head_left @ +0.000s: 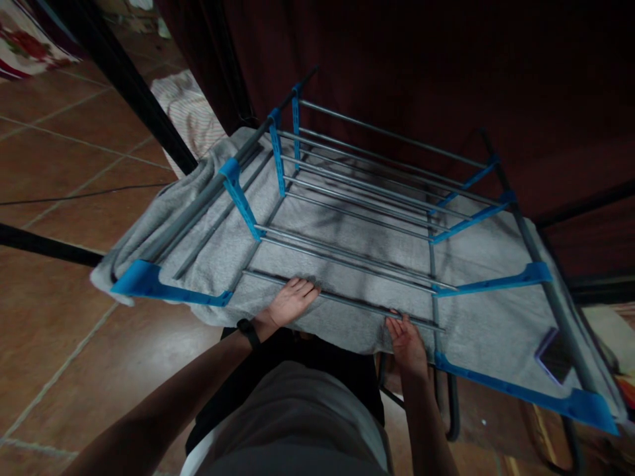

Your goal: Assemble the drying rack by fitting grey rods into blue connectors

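Note:
A grey towel (pixel 347 238) lies spread over the lower tier of a clothes drying rack (pixel 238 192) with grey metal bars and blue plastic joints. My left hand (pixel 290 301) rests flat on the towel's near edge, fingers stretched out under the nearest bar (pixel 347 299). A black band sits on that wrist. My right hand (pixel 407 340) lies on the towel's front edge further right, fingers extended and touching the cloth just below the same bar. Neither hand grips anything that I can make out.
A phone (pixel 554 356) with a purple rim lies on the towel at the right end of the rack. Brown floor tiles (pixel 74 198) spread to the left. A dark curtain (pixel 421 66) hangs behind the rack. A striped cloth (pixel 186 109) lies on the floor behind.

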A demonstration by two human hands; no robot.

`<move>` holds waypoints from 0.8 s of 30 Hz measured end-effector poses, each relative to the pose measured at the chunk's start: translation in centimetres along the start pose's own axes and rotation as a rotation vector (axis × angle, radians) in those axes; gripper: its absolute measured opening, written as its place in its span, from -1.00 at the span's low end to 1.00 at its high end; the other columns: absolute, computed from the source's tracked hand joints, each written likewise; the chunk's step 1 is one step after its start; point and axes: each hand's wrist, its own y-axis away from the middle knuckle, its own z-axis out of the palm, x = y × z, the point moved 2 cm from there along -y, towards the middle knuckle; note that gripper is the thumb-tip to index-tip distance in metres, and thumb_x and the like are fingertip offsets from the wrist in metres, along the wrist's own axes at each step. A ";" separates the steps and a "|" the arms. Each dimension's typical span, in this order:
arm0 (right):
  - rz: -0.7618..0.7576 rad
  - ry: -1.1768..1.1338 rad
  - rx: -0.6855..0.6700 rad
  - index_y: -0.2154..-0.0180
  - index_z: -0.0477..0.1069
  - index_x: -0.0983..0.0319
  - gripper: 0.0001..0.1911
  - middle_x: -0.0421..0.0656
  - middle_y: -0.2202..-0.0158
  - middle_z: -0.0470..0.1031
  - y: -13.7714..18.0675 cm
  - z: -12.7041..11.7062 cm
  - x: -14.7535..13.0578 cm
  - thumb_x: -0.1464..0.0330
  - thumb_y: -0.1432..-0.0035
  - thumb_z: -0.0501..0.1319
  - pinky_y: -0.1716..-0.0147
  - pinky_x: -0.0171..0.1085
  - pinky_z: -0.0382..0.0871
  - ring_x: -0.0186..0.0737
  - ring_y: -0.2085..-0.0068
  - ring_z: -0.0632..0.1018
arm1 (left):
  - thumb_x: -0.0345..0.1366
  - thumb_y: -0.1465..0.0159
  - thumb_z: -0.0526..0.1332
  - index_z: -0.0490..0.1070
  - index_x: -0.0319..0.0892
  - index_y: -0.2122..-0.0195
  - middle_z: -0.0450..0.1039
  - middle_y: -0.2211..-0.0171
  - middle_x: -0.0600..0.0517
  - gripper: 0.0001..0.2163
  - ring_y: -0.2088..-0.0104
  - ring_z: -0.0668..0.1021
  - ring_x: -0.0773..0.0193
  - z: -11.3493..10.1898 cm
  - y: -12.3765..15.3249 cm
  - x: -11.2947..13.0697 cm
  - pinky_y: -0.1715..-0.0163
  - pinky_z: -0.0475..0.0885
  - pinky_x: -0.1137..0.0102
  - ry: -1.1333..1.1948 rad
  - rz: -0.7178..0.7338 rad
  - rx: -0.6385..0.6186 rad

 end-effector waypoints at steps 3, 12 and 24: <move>-0.008 0.005 -0.003 0.38 0.55 0.12 -0.85 -0.24 0.28 0.68 0.0 -0.1 0.1 0.30 0.02 0.47 -0.14 -0.08 0.56 -0.24 0.14 0.69 | -0.48 -0.41 0.16 0.46 -0.16 -0.04 0.54 0.20 -0.01 -0.77 0.17 0.56 0.21 0.1 0.0 0.0 0.04 0.39 0.28 0.015 0.004 -0.018; -0.003 -0.007 0.000 0.42 0.52 0.12 -0.82 -0.25 0.35 0.68 -0.3 -0.5 0.4 0.31 0.01 0.50 -0.09 -0.13 0.59 -0.25 0.19 0.70 | -0.47 -0.42 0.15 0.42 -0.19 -0.11 0.54 0.21 -0.02 -0.73 0.16 0.58 0.19 0.4 0.0 0.0 0.05 0.40 0.26 0.051 0.000 -0.017; 0.000 0.010 0.007 0.44 0.48 0.14 -0.75 -0.24 0.37 0.66 -0.3 -0.3 0.3 0.27 0.04 0.53 -0.02 -0.16 0.62 -0.25 0.24 0.70 | -0.50 -0.42 0.12 0.43 -0.19 -0.08 0.53 0.19 -0.04 -0.74 0.16 0.57 0.20 -0.1 -0.1 0.0 0.06 0.41 0.27 0.026 0.019 -0.041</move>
